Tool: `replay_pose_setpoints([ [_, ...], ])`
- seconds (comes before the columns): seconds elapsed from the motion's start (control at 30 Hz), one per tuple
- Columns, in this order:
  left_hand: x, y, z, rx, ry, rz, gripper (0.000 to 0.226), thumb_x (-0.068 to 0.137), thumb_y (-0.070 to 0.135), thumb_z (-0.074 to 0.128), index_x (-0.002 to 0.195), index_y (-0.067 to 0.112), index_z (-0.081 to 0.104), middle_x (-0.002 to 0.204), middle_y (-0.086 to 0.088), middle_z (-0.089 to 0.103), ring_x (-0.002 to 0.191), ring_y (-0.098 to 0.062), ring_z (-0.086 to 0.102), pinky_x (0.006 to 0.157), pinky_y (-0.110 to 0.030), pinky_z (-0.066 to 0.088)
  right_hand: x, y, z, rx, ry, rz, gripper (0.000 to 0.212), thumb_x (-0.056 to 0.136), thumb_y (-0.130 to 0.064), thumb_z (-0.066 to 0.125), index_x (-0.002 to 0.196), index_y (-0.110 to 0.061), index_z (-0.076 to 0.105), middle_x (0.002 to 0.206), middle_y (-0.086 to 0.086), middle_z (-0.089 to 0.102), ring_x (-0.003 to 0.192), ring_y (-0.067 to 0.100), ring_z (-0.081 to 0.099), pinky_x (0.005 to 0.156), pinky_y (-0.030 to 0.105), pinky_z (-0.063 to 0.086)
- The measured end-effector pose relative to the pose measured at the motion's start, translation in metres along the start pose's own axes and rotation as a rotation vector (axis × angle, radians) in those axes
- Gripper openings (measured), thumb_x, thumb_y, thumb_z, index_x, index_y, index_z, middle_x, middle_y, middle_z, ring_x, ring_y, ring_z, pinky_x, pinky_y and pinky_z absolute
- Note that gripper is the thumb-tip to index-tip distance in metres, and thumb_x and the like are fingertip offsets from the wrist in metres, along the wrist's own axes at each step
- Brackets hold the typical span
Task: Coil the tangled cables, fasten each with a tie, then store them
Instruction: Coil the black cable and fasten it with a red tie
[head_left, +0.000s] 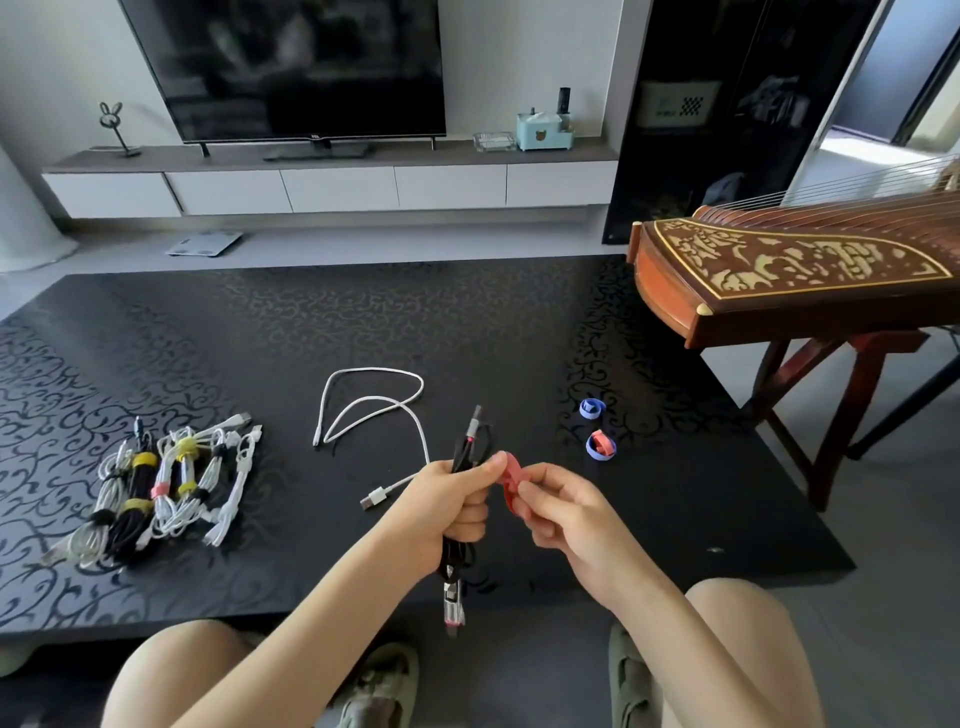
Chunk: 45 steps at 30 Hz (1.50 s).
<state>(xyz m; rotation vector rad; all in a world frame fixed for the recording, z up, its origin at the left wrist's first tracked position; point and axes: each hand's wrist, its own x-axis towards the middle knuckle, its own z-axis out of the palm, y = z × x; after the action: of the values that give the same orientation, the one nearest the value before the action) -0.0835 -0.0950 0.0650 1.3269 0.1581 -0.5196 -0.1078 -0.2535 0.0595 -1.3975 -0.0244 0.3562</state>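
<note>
My left hand (457, 506) grips a folded black cable (470, 441) upright over the near part of the black table (363, 322); its plugs stick out above and below my fist. My right hand (558, 506) pinches a red tie (511, 480) right beside that bundle, and my left thumb touches the tie. A loose white cable (374, 402) lies on the table just beyond my left hand. Several coiled, tied cables (161, 483) lie in a pile at the left. Two rolled ties, one blue (592, 409) and one blue with red (601, 445), lie to the right.
A wooden zither (789, 275) on a stand juts in at the right, past the table's corner. A TV (291, 67) on a low cabinet (332, 182) stands against the far wall. My knees and sandals are below the table's near edge.
</note>
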Motion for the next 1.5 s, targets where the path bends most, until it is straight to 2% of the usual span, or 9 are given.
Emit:
replay_pose_setpoints([
  [0.33, -0.019, 0.005, 0.002, -0.040, 0.129, 0.108, 0.021, 0.087, 0.000, 0.061, 0.070, 0.008, 0.052, 0.045, 0.007, 0.026, 0.034, -0.005, 0.020, 0.032, -0.017, 0.022, -0.022, -0.010, 0.014, -0.384, 0.306, -0.002, 0.019, 0.088, -0.021, 0.066, 0.084, -0.002, 0.064, 0.040, -0.006, 0.046, 0.034, 0.003, 0.038, 0.039, 0.010, 0.034],
  [0.5, -0.028, 0.005, 0.002, 0.001, 0.107, 0.111, 0.021, 0.086, -0.001, 0.061, 0.070, 0.008, 0.053, 0.045, 0.007, 0.026, 0.035, -0.005, 0.020, 0.033, -0.017, 0.021, -0.036, -0.017, 0.021, -0.429, 0.223, -0.042, 0.010, 0.090, -0.012, 0.062, 0.087, -0.011, 0.072, 0.039, -0.007, 0.047, 0.036, 0.003, 0.041, 0.043, 0.016, 0.038],
  [0.63, -0.036, 0.008, 0.001, 0.088, 0.110, 0.049, 0.010, 0.089, 0.008, 0.057, 0.081, 0.006, 0.051, 0.047, 0.009, 0.024, 0.037, -0.005, 0.017, 0.034, -0.017, 0.017, -0.041, -0.034, 0.016, -0.221, 0.502, -0.337, 0.022, 0.087, -0.012, 0.065, 0.074, -0.026, 0.074, 0.048, -0.001, 0.051, 0.045, 0.007, 0.044, 0.048, 0.019, 0.038],
  [0.73, -0.041, 0.008, 0.002, 0.092, 0.096, -0.035, 0.024, 0.094, 0.025, 0.045, 0.079, 0.009, 0.056, 0.049, 0.009, 0.023, 0.037, -0.006, 0.016, 0.034, -0.017, 0.015, -0.043, -0.046, 0.029, -0.187, 0.369, -0.501, 0.031, 0.088, -0.013, 0.064, 0.079, -0.041, 0.074, 0.051, -0.002, 0.055, 0.047, 0.002, 0.048, 0.047, 0.012, 0.039],
  [0.93, -0.052, 0.013, 0.008, 0.269, 0.000, 0.054, 0.035, 0.081, 0.047, 0.040, 0.056, 0.025, 0.050, 0.057, 0.008, 0.024, 0.048, -0.009, 0.015, 0.043, -0.021, 0.015, -0.029, -0.037, 0.056, -0.162, 0.200, -0.321, 0.027, 0.090, -0.009, 0.062, 0.098, -0.033, 0.074, 0.058, -0.016, 0.063, 0.052, 0.004, 0.047, 0.053, 0.013, 0.042],
  [1.03, -0.055, 0.010, 0.005, 0.321, 0.044, 0.109, 0.034, 0.095, 0.038, 0.031, 0.067, 0.019, 0.038, 0.053, 0.010, 0.029, 0.046, -0.007, 0.018, 0.043, -0.020, 0.017, -0.029, -0.030, 0.056, -0.103, 0.205, -0.294, 0.023, 0.090, -0.008, 0.061, 0.106, -0.022, 0.072, 0.065, -0.017, 0.068, 0.052, -0.001, 0.055, 0.052, 0.011, 0.043],
  [1.17, -0.058, 0.008, 0.006, 0.440, 0.119, 0.330, 0.038, 0.102, 0.033, 0.034, 0.074, 0.010, 0.046, 0.052, 0.011, 0.034, 0.046, -0.006, 0.025, 0.044, -0.021, 0.022, -0.033, -0.024, 0.059, -0.122, 0.287, -0.389, 0.016, 0.088, -0.014, 0.066, 0.092, -0.028, 0.071, 0.056, -0.012, 0.064, 0.051, 0.002, 0.057, 0.051, 0.013, 0.045],
  [1.37, -0.062, 0.008, 0.015, 0.591, 0.213, 0.514, 0.039, 0.087, 0.036, 0.034, 0.074, 0.005, 0.053, 0.067, -0.009, 0.050, 0.065, -0.017, 0.042, 0.065, -0.048, 0.040, -0.031, -0.014, 0.062, -0.123, 0.432, -0.444, 0.020, 0.087, -0.009, 0.066, 0.083, -0.008, 0.046, 0.044, 0.000, 0.056, 0.043, 0.006, 0.054, 0.050, 0.013, 0.043],
  [1.5, -0.061, 0.012, 0.018, 0.546, 0.258, 0.498, 0.055, 0.097, 0.052, 0.031, 0.065, 0.014, 0.053, 0.062, -0.006, 0.043, 0.061, -0.015, 0.037, 0.061, -0.035, 0.032, -0.031, -0.012, 0.061, -0.172, 0.432, -0.432, 0.026, 0.086, -0.014, 0.068, 0.079, -0.007, 0.044, 0.044, 0.001, 0.054, 0.044, 0.009, 0.052, 0.050, 0.016, 0.043],
])
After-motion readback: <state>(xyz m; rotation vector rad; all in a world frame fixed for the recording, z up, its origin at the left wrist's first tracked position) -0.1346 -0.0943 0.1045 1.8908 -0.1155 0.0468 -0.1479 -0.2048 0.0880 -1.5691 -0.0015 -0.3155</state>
